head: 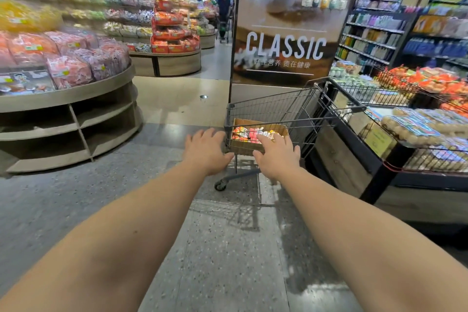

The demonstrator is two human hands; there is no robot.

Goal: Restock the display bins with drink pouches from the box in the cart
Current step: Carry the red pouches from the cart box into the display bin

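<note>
- We note the left hand (206,151) stretched forward, fingers spread and straight, its grip released; it sits at the near left corner of the cart (298,111). Contact with the cart we cannot confirm.
- The right hand (277,154) is likewise extended, grip released, fingertips over the near edge of the box (240,145).
- The cardboard box rests inside the wire cart, open at the top, with bright drink pouches (249,133) piled in it.
- The cart stands on the floor just beside the display bins (395,101) on our right, in front of a poster panel (286,33).
- A round shelf stand (68,114) lies well apart on the left.
</note>
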